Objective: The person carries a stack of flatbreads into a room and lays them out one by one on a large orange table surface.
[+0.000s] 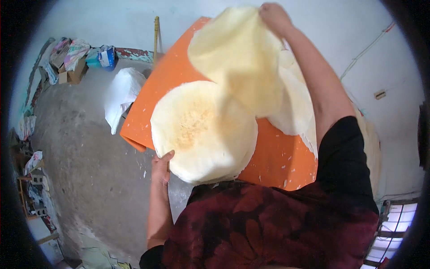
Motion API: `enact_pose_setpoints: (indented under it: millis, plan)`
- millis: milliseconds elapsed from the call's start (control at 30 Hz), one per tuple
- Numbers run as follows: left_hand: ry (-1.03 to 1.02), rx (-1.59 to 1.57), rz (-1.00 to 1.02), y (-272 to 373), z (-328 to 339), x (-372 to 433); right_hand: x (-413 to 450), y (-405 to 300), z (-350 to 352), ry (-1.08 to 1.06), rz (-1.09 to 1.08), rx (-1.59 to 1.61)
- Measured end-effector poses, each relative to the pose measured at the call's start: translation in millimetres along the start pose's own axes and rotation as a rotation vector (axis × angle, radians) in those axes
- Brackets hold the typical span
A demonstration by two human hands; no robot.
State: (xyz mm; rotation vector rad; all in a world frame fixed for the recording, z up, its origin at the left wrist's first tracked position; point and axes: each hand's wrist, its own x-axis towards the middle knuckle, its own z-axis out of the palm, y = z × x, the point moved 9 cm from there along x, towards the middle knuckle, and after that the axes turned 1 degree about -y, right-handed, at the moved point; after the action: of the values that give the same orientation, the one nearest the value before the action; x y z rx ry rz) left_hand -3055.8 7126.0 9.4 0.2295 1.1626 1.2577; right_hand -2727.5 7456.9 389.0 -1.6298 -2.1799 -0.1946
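Before me lies a pile of thin round flatbreads [201, 131], cream-coloured with a browned, rough patch at the centre. My left hand [162, 164] grips its near left edge, thumb on top. My right hand [273, 18] is stretched far out and pinches the rim of a single thin flatbread [235, 53]. That sheet is blurred and hangs down over the far part of the pile. An orange cloth [278, 154] is under the breads and bears pale crumbs. More flatbread sheets [292, 94] lie to the right, partly behind my right arm.
A white sack [124, 90] stands on the concrete floor [84, 141] left of the cloth. Bags and a cardboard box [76, 71] line the far left wall. A yellow pole [156, 40] leans behind. At lower right is a barred window [393, 228].
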Motion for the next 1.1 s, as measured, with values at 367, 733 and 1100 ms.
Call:
enact_pose_setpoints:
  millis: [367,733,1100]
  plan:
    - [-0.012,-0.019,0.003,6.1,-8.0,-2.8,92.2,-122.8,78.5,-0.009,-0.144,-0.328]
    - [-0.154,-0.288,-0.016,-27.4,-31.9,-1.5,-188.5,-256.6,244.1,-0.853,-0.259,0.836]
    - [-0.482,-0.434,-0.186,-17.8,15.9,-38.2,-335.3,-269.0,202.3,-0.722,-0.18,0.815]
